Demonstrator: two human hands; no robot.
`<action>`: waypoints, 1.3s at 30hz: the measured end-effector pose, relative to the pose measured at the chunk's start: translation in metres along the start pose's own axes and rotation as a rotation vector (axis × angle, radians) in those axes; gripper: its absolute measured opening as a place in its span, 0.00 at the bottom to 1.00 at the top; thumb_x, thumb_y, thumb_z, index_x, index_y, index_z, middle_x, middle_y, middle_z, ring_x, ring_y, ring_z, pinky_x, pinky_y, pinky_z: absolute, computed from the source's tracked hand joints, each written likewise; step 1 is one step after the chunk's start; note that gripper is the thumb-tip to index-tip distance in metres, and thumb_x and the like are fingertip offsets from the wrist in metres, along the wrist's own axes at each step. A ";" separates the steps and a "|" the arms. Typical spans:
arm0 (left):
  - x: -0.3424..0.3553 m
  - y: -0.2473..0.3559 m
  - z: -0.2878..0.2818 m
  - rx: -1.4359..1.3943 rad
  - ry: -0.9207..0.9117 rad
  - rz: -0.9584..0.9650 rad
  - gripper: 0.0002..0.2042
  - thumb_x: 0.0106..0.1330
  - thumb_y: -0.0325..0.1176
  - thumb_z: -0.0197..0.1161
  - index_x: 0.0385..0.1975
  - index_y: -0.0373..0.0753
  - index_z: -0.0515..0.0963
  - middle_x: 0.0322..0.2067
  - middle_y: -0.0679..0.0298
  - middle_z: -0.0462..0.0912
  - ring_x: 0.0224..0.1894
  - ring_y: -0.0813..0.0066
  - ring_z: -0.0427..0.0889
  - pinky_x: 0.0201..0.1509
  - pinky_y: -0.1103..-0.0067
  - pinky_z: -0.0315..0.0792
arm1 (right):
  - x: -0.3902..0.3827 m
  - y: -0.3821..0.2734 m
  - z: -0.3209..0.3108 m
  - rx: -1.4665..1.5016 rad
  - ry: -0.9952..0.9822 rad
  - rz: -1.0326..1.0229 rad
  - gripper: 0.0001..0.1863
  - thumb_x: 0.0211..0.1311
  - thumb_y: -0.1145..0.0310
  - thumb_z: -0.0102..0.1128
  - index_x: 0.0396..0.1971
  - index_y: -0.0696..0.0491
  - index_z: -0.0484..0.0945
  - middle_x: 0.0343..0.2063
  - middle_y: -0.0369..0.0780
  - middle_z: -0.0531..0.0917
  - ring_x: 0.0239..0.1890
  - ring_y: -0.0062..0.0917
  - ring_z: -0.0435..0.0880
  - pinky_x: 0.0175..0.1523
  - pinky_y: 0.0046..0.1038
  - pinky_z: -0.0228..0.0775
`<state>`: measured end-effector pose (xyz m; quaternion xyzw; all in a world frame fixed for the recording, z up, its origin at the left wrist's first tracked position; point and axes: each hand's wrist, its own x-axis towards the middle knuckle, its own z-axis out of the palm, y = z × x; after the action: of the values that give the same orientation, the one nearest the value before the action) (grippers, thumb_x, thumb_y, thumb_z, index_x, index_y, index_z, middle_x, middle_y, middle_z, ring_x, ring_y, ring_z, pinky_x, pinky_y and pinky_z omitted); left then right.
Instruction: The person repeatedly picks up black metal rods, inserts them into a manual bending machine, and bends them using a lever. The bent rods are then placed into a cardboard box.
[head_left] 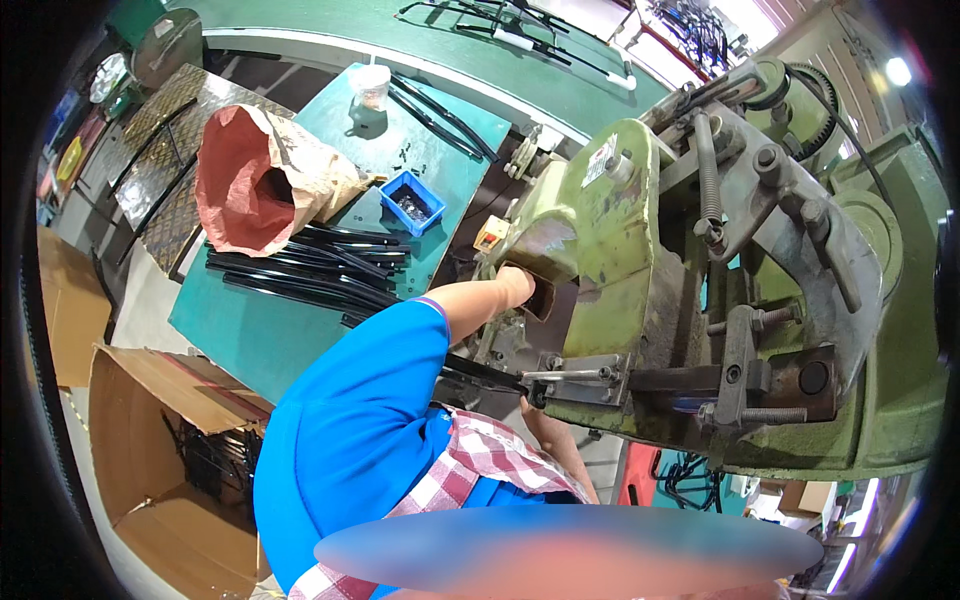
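Note:
My left arm in a blue sleeve stretches to the green machine press point(615, 240). My left hand point(515, 284) goes in behind a brown metal edge on the press, and its fingers are hidden. A long black tube point(480, 372) runs from beside my body to the metal clamp block point(580, 380) at the front of the press. My right hand point(536, 415) is just below the tube's end at this block. Its fingers are mostly hidden, so whether they grip the tube does not show.
Left of the press, a green table point(235, 335) bears a pile of black tubes point(310, 265), an open paper sack point(300, 165), a blue bin point(412, 203) of small parts and a clear tub point(370, 88). A cardboard box point(165, 510) stands lower left. A coil spring point(708, 170) hangs on the press.

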<state>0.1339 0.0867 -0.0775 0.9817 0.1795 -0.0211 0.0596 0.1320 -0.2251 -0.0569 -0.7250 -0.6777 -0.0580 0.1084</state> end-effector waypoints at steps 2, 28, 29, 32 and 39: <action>-0.001 0.002 -0.006 -0.053 0.035 0.005 0.11 0.57 0.30 0.53 0.34 0.36 0.83 0.33 0.54 0.84 0.36 0.59 0.84 0.37 0.67 0.77 | 0.008 -0.004 -0.008 -0.054 -0.016 0.075 0.25 0.55 0.64 0.58 0.55 0.47 0.72 0.47 0.45 0.77 0.49 0.43 0.75 0.54 0.43 0.66; -0.032 0.000 -0.032 -0.140 0.150 -0.025 0.09 0.59 0.29 0.53 0.31 0.38 0.81 0.36 0.55 0.82 0.41 0.60 0.83 0.42 0.67 0.77 | 0.021 -0.018 -0.030 -0.057 -0.083 0.145 0.15 0.57 0.57 0.57 0.38 0.49 0.81 0.18 0.45 0.81 0.22 0.40 0.81 0.30 0.38 0.75; -0.033 0.001 -0.035 -0.150 0.152 -0.015 0.08 0.58 0.29 0.53 0.30 0.38 0.81 0.36 0.55 0.81 0.41 0.60 0.82 0.43 0.67 0.77 | 0.020 -0.018 -0.032 -0.068 -0.139 0.175 0.15 0.56 0.57 0.57 0.40 0.49 0.80 0.19 0.46 0.81 0.23 0.41 0.81 0.31 0.39 0.74; -0.046 0.010 -0.052 -0.192 0.061 0.040 0.08 0.56 0.27 0.55 0.35 0.38 0.78 0.38 0.54 0.79 0.43 0.55 0.80 0.44 0.65 0.76 | 0.021 -0.014 -0.033 -0.100 -0.241 0.219 0.18 0.56 0.59 0.58 0.47 0.47 0.77 0.21 0.46 0.81 0.25 0.42 0.81 0.33 0.40 0.74; -0.104 0.036 -0.086 -0.398 0.020 0.042 0.06 0.52 0.30 0.58 0.27 0.37 0.78 0.32 0.51 0.81 0.39 0.52 0.80 0.44 0.63 0.74 | 0.032 -0.008 -0.045 0.104 -0.103 0.172 0.17 0.52 0.66 0.58 0.45 0.49 0.78 0.24 0.47 0.81 0.28 0.44 0.81 0.34 0.41 0.71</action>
<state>0.0512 0.0281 0.0179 0.9542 0.1603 0.0258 0.2512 0.1291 -0.2041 -0.0050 -0.7759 -0.6198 0.0242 0.1152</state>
